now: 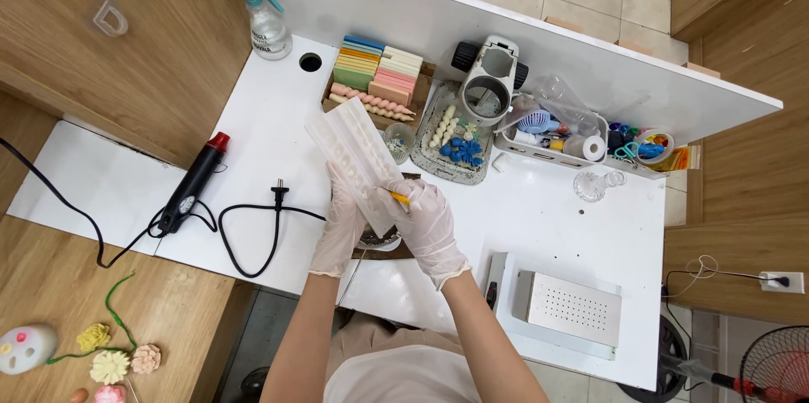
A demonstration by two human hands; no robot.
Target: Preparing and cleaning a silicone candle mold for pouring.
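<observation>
Both forearms are reaching up from the near edge of the white worktop (539, 218), bare to the wrist, with thin pale disposable gloves on the hands. The left hand (344, 222) is cupping the near end of a long, translucent white silicone mould (358, 154) from its left side, its grip closing around the mould's edge. The right hand (428, 222) is curling over the mould's near right side, its grip pinching a slim yellow tool (399, 198) whose tip is lying against the mould.

The mould is being held above the worktop's middle, slanting from the hands toward the far left; its upper face is showing a row of rounded, bumpy cavities. Beneath the hands a dark round dish (379, 241) is partly showing. Just beyond the mould's far end, a brown tray of pastel rectangular blocks (375, 74) is sitting by the worktop's far edge.
</observation>
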